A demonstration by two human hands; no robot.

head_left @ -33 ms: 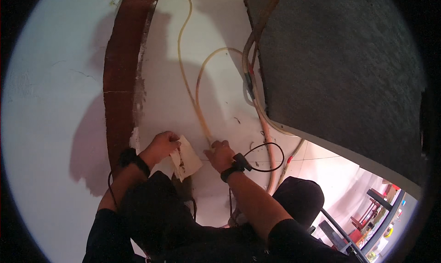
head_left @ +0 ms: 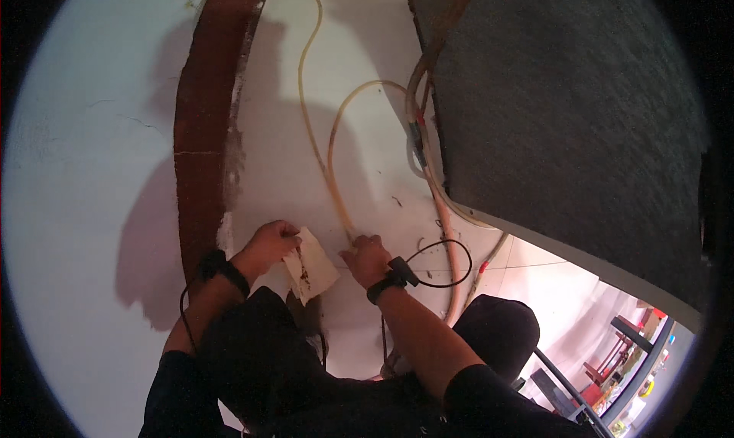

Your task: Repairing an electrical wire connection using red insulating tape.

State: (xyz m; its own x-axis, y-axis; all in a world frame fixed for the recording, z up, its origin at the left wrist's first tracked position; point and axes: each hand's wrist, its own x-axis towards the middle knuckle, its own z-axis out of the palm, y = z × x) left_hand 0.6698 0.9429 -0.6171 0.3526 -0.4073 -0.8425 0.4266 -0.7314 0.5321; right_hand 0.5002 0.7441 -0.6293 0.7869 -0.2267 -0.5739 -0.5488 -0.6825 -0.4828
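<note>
Cream paper [head_left: 319, 268], by the look of it, out ahead of the left knee [head_left: 264, 319] and above the floor [head_left: 279, 197], dark grime [head_left: 303, 271] streaked across its face! Looks light, probably limp, easy to crumple or tear; I'd say the clean upper edge is the spot to take it. And that's near where the left hand [head_left: 267, 244] has it, thumb and fingers pinched on the upper left side. Over to the right hand [head_left: 369, 259]: fingers curled, right at the near end of the yellowish hose [head_left: 339, 202]. Gripping or just touching? Can't tell. That hose looks bendy, fairly light, perhaps slick; best held around its thicker near end.
</note>
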